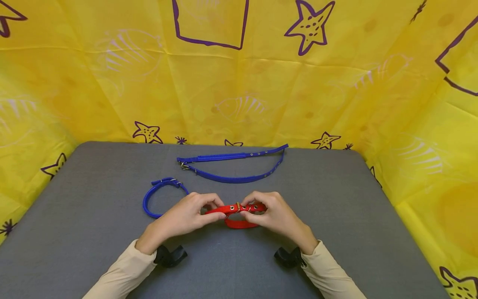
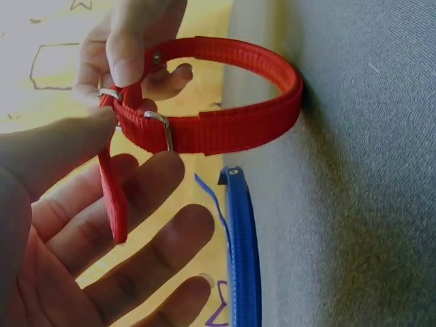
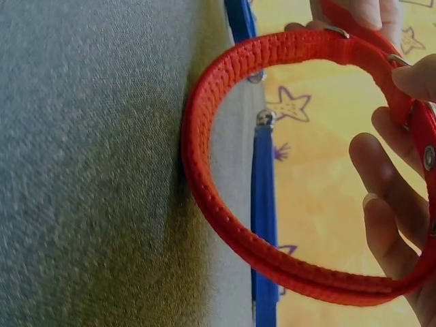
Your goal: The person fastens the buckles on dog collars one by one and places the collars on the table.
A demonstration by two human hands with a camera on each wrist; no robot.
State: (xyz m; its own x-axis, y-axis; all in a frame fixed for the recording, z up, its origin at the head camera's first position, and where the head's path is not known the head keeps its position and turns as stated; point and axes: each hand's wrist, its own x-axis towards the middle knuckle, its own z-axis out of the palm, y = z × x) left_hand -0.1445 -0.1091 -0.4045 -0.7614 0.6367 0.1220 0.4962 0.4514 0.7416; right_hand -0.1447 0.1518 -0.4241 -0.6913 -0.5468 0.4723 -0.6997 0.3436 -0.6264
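A red collar (image 1: 242,224) with metal eyelets is bent into a loop, its lower part close to the table. Its strap runs through the metal buckle (image 1: 238,207). My left hand (image 1: 188,214) pinches the strap beside the buckle between thumb and fingers; in the left wrist view the free strap end (image 2: 114,211) hangs past the thumb, near a metal ring (image 2: 163,129). On the buckle's other side my right hand (image 1: 274,214) pinches the eyelet part of the collar. The right wrist view shows the padded loop (image 3: 204,184) hanging from the fingers.
A blue collar (image 1: 147,201), buckled into a ring, lies beside my left hand and is partly covered by it. Farther back a longer blue collar (image 1: 231,180) lies spread near the rear edge of the grey table (image 1: 317,178). Yellow patterned cloth (image 1: 239,83) stands behind.
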